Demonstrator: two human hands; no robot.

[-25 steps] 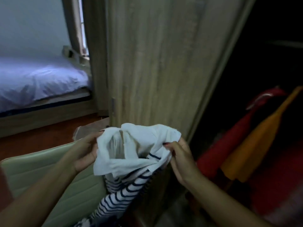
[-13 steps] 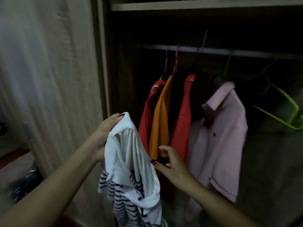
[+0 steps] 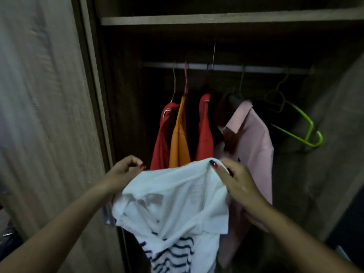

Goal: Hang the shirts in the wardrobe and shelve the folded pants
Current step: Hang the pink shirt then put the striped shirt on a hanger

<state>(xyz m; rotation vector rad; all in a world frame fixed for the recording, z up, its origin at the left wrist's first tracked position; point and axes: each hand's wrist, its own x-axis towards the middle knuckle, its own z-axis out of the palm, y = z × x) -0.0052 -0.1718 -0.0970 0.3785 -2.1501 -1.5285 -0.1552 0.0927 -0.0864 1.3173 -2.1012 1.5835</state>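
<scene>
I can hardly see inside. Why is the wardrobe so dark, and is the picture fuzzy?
Head view: the wardrobe interior is dim, shadowed behind the hanging shirts; the white striped shirt is brightest; the door on the left looks smeared by motion blur; the wide lens bends the edges.

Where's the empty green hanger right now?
In the head view, the green hanger hangs on the rail at the far right, just right of the pink shirt.

Striped shirt [image 3: 173,203] hem — below frame
</scene>
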